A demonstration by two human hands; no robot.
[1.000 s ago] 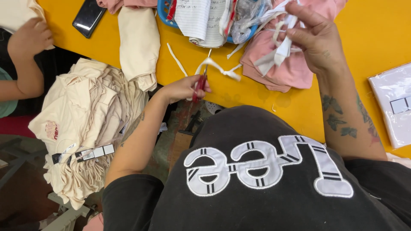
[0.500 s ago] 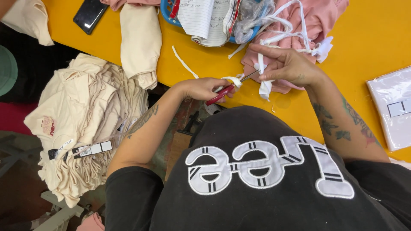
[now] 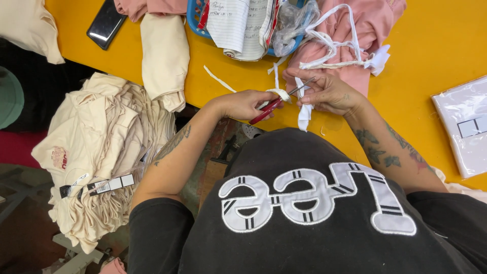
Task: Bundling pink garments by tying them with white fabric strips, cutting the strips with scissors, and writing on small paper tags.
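Two hands at yellow tabletop (image 3: pixel 436 45) edge: left hand (image 3: pixel 243 104) clenched on red-handled snips (image 3: pixel 271 104), right hand (image 3: pixel 327 94) pinching white strip (image 3: pixel 304 109), near pink garment (image 3: pixel 365 30). Risk: blades nicking fingers (image 3: pixel 299 83), being close.

A yellow table (image 3: pixel 436 56) carried everything. On it lay a black phone (image 3: pixel 105 24) at the far left edge, a folded cream garment (image 3: pixel 165 58) beside it, and a blue basket (image 3: pixel 195 20) holding lined paper. A pink garment (image 3: pixel 368 30) lay at the far side with white fabric strips (image 3: pixel 329 45) draped over it — a loose white strip (image 3: pixel 219 79) lay nearer. A clear-bagged white item (image 3: pixel 464 124) sat at the right edge.
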